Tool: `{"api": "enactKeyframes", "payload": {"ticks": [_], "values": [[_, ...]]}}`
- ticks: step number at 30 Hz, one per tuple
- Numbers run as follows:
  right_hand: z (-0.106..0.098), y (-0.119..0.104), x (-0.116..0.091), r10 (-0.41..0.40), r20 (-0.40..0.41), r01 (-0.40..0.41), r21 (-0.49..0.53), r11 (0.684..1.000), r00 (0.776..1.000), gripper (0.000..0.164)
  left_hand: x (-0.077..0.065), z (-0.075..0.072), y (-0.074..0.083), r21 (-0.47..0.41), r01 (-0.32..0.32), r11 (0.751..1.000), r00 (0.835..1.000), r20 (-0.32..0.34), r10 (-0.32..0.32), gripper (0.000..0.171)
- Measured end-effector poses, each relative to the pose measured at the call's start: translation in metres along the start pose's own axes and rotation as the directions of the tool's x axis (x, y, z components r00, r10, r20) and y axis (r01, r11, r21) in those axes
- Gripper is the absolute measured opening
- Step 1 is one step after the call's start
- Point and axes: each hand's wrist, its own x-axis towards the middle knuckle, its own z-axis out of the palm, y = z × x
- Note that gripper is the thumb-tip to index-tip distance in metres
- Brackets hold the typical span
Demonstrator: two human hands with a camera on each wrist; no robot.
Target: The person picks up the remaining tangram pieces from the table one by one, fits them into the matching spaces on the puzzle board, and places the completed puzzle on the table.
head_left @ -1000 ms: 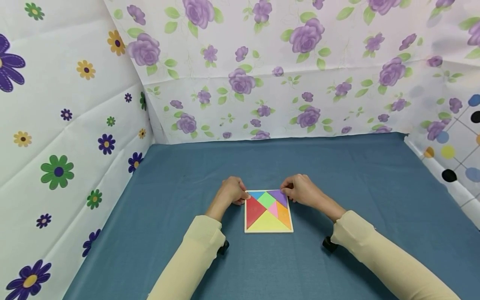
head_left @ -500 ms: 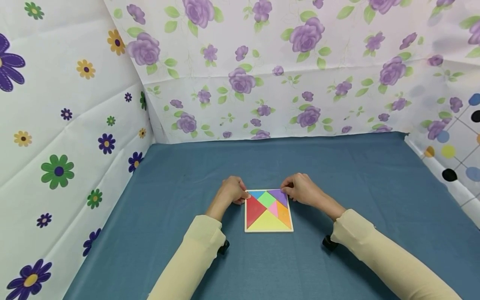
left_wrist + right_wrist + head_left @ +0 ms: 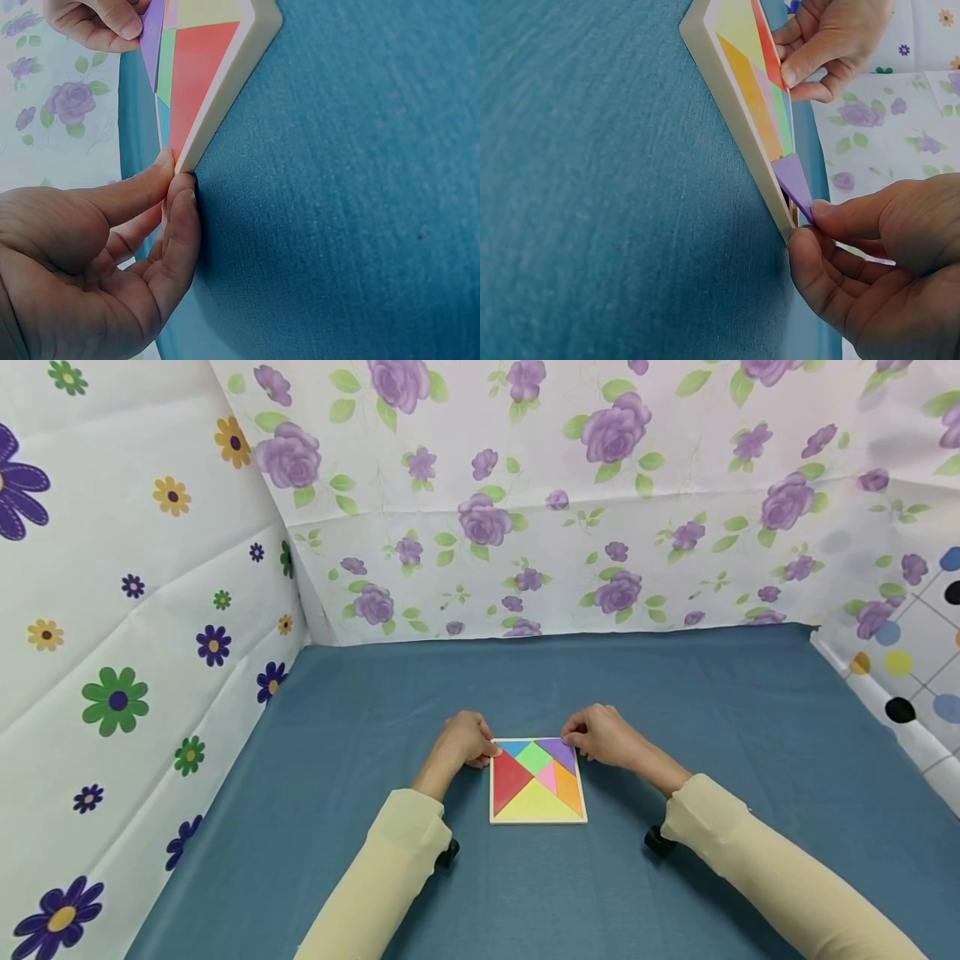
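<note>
A square tangram tray [image 3: 491,793] with a pale rim holds flat coloured pieces: red, yellow, orange, pink, green, blue and purple. My left hand [image 3: 463,742] pinches its far left corner, thumb on top and fingers beneath, as the left wrist view shows. At the far right corner, my right hand [image 3: 603,737] has its thumb on the tip of the purple triangle piece [image 3: 794,182], with a fingertip against the tray's corner. In the right wrist view this piece sits tilted, and a dark gap shows between it and the rim. The right hand's other fingers are curled.
Blue cloth [image 3: 540,893] covers the table under the tray. A white sheet with purple roses [image 3: 483,518] hangs behind, and a flower-print sheet [image 3: 112,702] stands along the left. Dotted sheeting [image 3: 918,693] borders the right side.
Both hands and the tray keep their places. Only a very slight upward shift of the whole head view shows.
</note>
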Motion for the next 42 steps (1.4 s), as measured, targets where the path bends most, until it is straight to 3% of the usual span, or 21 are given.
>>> {"api": "enactKeyframes", "payload": {"ticks": [15,29,35,42], "values": [[-0.0049,-0.0033,0.0047,0.051,0.04,-0.051,0.001,0.999,0.998,0.01,0.0003,0.0004,0.0003,0.0,0.0,1.0,1.0,-0.014,0.0,0.018],[-0.0029,0.0018,0.0041,0.044,0.038,-0.043,-0.008,0.999,0.998,0.011,0.0017,0.0009,-0.0009,0.002,-0.002,1.0,1.0,-0.005,0.002,0.018],[-0.0015,0.0011,0.0028,0.024,0.023,-0.023,-0.019,1.0,0.999,0.01,0.0021,0.0014,-0.001,0.002,0.008,1.0,1.0,-0.008,-0.008,0.018],[-0.0021,0.0017,0.0037,0.056,0.027,-0.056,0.0,0.998,0.998,0.011,0.0047,0.0015,0.0,0.002,0.034,0.999,0.999,-0.01,-0.034,0.019]]}}
